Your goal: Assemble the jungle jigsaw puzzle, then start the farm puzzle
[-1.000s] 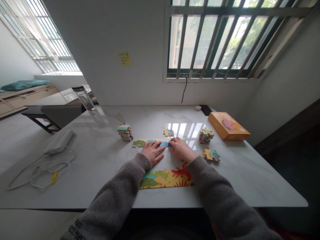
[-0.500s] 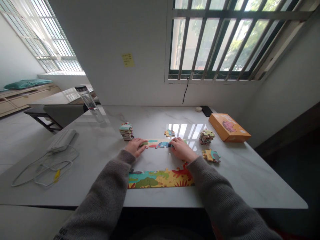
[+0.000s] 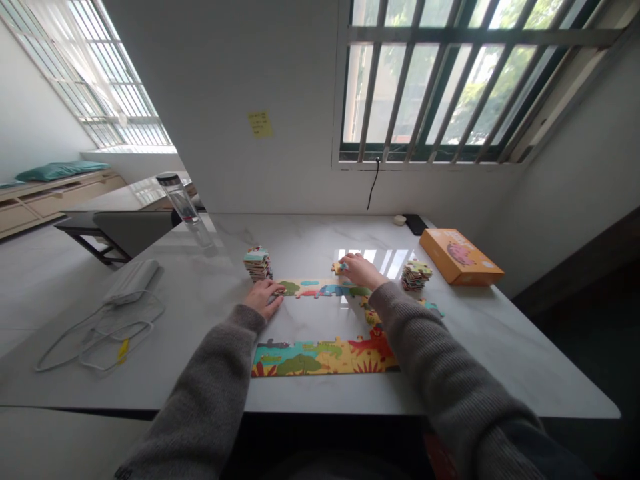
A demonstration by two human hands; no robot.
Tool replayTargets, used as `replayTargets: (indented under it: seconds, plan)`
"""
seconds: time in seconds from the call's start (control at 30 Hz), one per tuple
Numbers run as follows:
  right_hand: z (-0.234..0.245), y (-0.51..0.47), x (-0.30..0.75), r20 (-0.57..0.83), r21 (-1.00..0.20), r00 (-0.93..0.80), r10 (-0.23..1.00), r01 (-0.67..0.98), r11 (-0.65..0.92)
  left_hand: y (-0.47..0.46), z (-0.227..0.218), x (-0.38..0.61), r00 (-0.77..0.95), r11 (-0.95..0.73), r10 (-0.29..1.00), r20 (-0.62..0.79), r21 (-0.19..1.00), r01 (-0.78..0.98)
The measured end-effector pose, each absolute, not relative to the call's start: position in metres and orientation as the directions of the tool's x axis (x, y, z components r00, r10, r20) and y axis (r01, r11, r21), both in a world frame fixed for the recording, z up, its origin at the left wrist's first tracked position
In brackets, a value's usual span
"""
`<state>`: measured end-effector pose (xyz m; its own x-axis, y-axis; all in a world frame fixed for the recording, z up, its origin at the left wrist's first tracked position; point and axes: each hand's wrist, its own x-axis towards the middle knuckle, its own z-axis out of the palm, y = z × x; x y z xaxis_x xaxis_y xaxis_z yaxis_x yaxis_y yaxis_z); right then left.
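Observation:
My right hand [image 3: 363, 271] reaches past the far strip, its fingers closed on a small jigsaw puzzle piece [image 3: 338, 268] in yellow and blue. My left hand [image 3: 262, 299] lies with fingers stretched and thumb apart at the left end of the far puzzle strip [image 3: 313, 288], touching it. Closer to me runs a joined near puzzle strip [image 3: 310, 360] with a tree, a crocodile and red plants. On the right, a column of puzzle pieces [image 3: 370, 312] links the strips, partly hidden by my right sleeve.
Stacks of puzzle pieces stand at left [image 3: 258, 264] and right [image 3: 416, 275]. More loose pieces [image 3: 433, 308] show beside my right sleeve. An orange box [image 3: 460, 257], a phone [image 3: 415, 224], a glass bottle [image 3: 179, 199] and a white power strip with cord [image 3: 133, 281] surround the work.
My right hand has left the far strip, moved up and closed on the loose piece behind it. My left hand has slid slightly left along the strip's end.

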<state>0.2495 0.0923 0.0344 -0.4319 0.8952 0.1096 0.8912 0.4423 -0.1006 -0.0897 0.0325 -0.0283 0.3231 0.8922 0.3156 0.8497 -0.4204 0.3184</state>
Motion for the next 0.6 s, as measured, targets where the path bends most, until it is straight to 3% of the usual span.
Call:
replayTargets:
  seconds: [0.2, 0.4, 0.6]
  plan:
    - [0.024, 0.116, 0.255, 0.06, -0.109, -0.453, 0.889, 0.883, 0.457, 0.028, -0.025, -0.09, 0.347, -0.436, 0.887, 0.305, 0.308, 0.845]
    - [0.03, 0.116, 0.257, 0.113, -0.125, -0.478, 0.871, 0.863, 0.49, 0.03, -0.026, -0.088, 0.309, -0.395, 0.906, 0.29, 0.314, 0.863]
    - [0.037, 0.106, 0.261, 0.21, -0.352, -0.397, 0.893, 0.822, 0.448, 0.026, -0.021, -0.086, 0.319, -0.401, 0.904, 0.284, 0.306, 0.863]
